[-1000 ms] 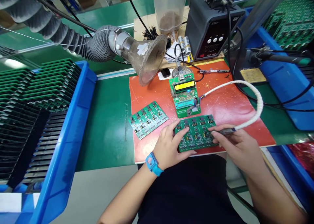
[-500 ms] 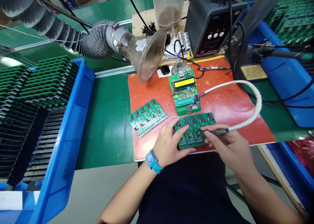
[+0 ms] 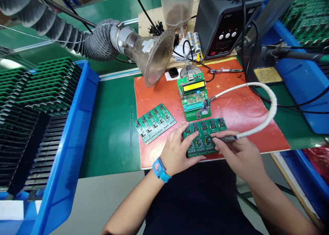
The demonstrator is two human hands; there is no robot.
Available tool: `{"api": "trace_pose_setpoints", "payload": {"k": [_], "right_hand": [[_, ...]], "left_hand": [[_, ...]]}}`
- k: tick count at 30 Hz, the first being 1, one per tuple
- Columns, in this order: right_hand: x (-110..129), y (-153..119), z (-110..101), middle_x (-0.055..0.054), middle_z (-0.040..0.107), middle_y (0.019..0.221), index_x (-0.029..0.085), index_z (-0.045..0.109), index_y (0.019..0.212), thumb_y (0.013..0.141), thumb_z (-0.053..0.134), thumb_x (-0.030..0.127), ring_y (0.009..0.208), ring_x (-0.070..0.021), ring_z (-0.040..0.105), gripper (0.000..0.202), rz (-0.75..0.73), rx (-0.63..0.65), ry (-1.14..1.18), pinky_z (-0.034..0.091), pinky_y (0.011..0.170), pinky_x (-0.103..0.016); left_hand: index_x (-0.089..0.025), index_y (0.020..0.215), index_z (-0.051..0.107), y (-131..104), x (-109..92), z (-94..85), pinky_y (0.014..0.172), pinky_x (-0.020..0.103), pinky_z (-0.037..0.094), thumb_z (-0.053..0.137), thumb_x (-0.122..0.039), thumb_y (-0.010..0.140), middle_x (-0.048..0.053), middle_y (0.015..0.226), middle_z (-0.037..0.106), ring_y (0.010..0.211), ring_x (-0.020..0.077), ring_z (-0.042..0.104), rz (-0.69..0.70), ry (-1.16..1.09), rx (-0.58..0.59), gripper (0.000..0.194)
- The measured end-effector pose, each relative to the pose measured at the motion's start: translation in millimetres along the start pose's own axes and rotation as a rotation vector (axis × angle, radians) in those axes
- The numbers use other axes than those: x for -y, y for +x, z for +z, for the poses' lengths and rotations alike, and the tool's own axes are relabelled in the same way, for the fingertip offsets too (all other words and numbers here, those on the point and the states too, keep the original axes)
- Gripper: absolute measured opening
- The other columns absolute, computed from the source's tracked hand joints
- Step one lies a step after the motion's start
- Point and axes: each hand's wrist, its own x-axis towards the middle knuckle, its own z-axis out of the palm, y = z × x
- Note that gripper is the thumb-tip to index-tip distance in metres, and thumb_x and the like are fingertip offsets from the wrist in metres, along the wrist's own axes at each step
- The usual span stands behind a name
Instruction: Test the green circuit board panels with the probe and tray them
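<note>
A green circuit board (image 3: 203,140) with small digit displays lies near the front edge of the red mat (image 3: 231,101). My left hand (image 3: 180,147), fingers spread, rests on its left side. Pinched in my right hand (image 3: 241,152) is a dark probe (image 3: 226,138) on a white wrapped cable (image 3: 272,106); its tip is over the board's right half, partly hidden by my fingers. The cable runs to a green programmer board (image 3: 194,97) with a lit yellow screen, behind the board. A second circuit board (image 3: 155,123) lies to the left.
A blue bin (image 3: 77,125) of upright boards stands at the left, another blue bin (image 3: 299,73) at the right. A fume funnel (image 3: 158,58) hangs over the mat's back left. Behind are a soldering station (image 3: 226,25) and a pen-like tool (image 3: 226,70).
Both hands stay almost where they were on the board and probe. The white cable's loop has shifted very slightly right.
</note>
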Motion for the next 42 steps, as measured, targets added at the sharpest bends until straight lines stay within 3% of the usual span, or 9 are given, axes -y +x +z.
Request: {"api": "trace_pose_setpoints", "payload": {"k": [9,22,42], "right_hand": [[5.8,5.1,2.4,0.001,0.069,0.068,0.022,0.066,0.089,0.089,0.063,0.032,0.053,-0.0160,0.065,0.010,-0.068,-0.043,-0.124,0.053,0.053,-0.027],[2.0,3.5,-0.2,-0.003,0.072,0.082,0.021,0.067,0.095,0.090,0.064,0.038,0.061,-0.0178,0.069,0.017,0.005,0.004,0.016,0.058,0.059,-0.030],[1.6,4.6,0.4,-0.002,0.070,0.077,0.021,0.067,0.095,0.090,0.063,0.038,0.061,-0.0176,0.067,0.018,0.023,0.015,0.013,0.055,0.059,-0.029]], "left_hand": [[-0.020,0.137,0.048,0.0,-0.6,-0.8,0.101,0.048,0.047,0.072,-0.057,0.078,0.019,0.145,0.040,0.132,0.0337,0.046,-0.012,-0.003,0.008,0.073],[-0.021,0.137,0.047,-0.7,0.4,0.1,0.100,0.051,0.047,0.071,-0.058,0.078,0.019,0.144,0.041,0.131,0.0345,0.047,-0.008,-0.007,0.001,0.074],[-0.022,0.139,0.045,-1.4,-0.3,-0.1,0.099,0.050,0.049,0.072,-0.057,0.078,0.018,0.146,0.040,0.132,0.0348,0.046,-0.030,-0.014,0.019,0.075]]}}
